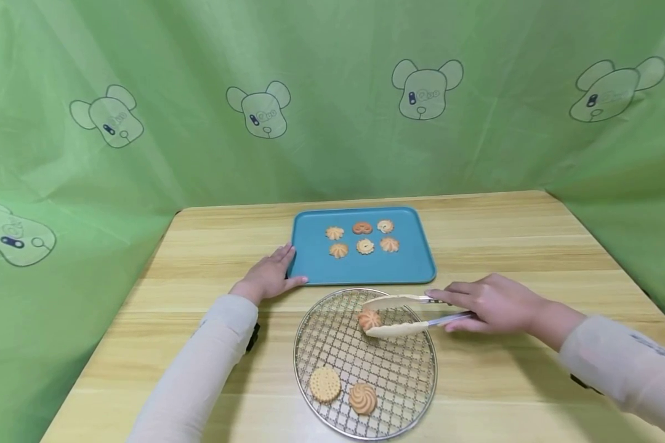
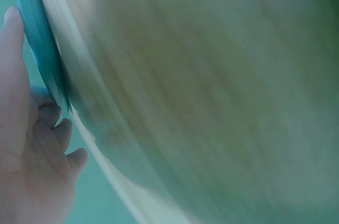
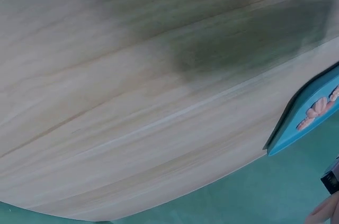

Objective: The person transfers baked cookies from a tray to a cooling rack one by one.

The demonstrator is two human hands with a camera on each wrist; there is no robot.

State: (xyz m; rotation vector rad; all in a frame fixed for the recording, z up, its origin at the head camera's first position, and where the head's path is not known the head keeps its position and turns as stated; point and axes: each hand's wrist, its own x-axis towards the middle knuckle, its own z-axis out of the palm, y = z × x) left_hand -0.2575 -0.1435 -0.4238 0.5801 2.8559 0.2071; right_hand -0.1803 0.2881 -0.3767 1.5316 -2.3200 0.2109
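My right hand (image 1: 490, 303) holds a pair of tongs (image 1: 401, 329) with cream tips and metal arms. The tips lie either side of a swirled cookie (image 1: 369, 319) at the back of a round wire rack (image 1: 407, 384); whether they pinch it, I cannot tell. My left hand (image 1: 268, 274) rests at the near left corner of a blue tray (image 1: 310, 261), fingers along its left side and thumb at the front edge. In the left wrist view, the left hand (image 2: 37, 128) touches the tray's rim (image 2: 39, 33). A sliver of the right hand (image 3: 324, 211) shows in the right wrist view.
Several small cookies (image 1: 364, 246) lie in two rows on the tray. Toward the front of the rack are a round dotted biscuit (image 1: 325, 384) and a spiral cookie (image 1: 362, 399). The wooden table (image 1: 493, 240) is bordered by green curtains (image 1: 338, 166).
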